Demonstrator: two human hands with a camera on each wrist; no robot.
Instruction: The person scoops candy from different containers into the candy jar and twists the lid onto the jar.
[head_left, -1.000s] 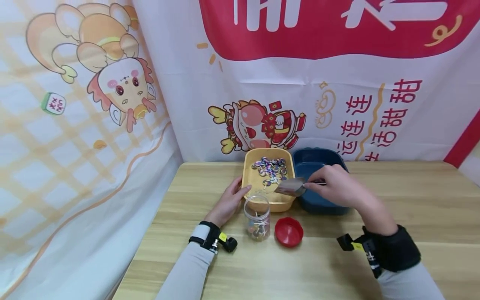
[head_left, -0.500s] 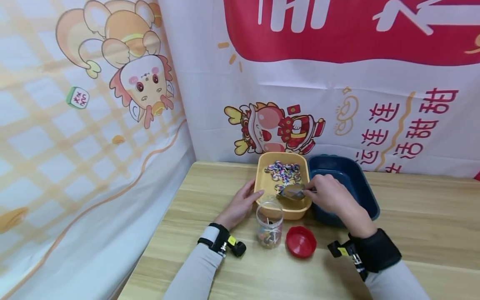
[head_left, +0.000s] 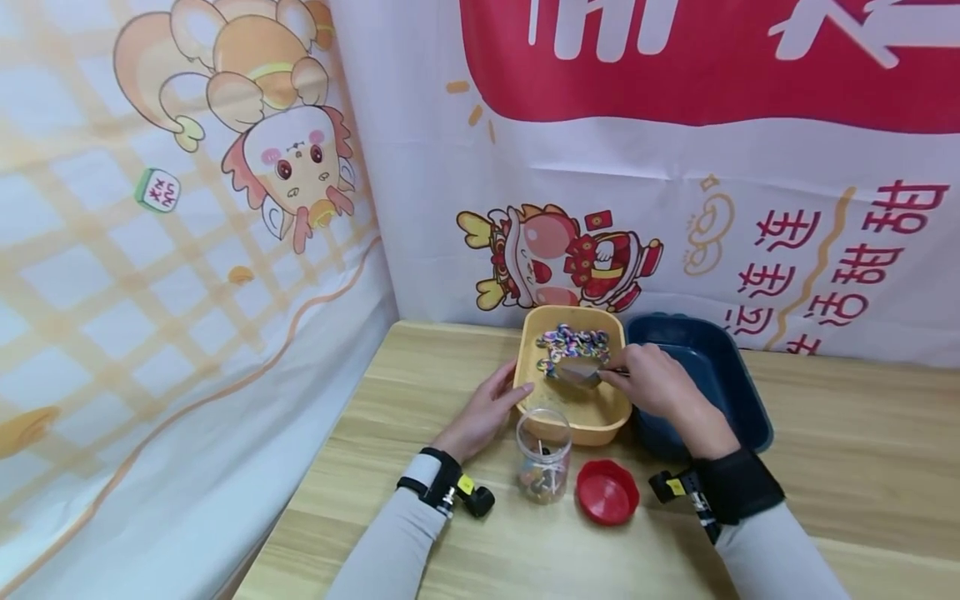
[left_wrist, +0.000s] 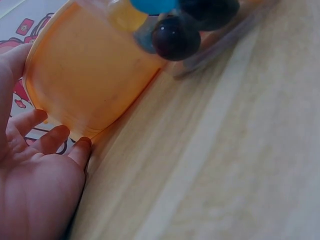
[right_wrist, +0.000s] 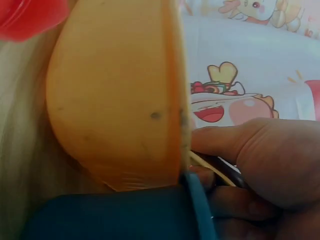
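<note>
White backdrop [head_left: 637, 183] — red 连连, 甜甜 | red panel [head_left: 712, 71] — white characters cropped

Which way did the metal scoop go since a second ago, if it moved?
Yes: judged against the red lid, the metal scoop moved left and farther back, over the yellow tray.

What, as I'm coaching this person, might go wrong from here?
The clear jar stands open close in front of the yellow tray, so a shove of the tray might tip it and spill its contents. The scoop in the right grip is at the near edge of the multicoloured pile; a quick sweep could flick pieces out.
</note>
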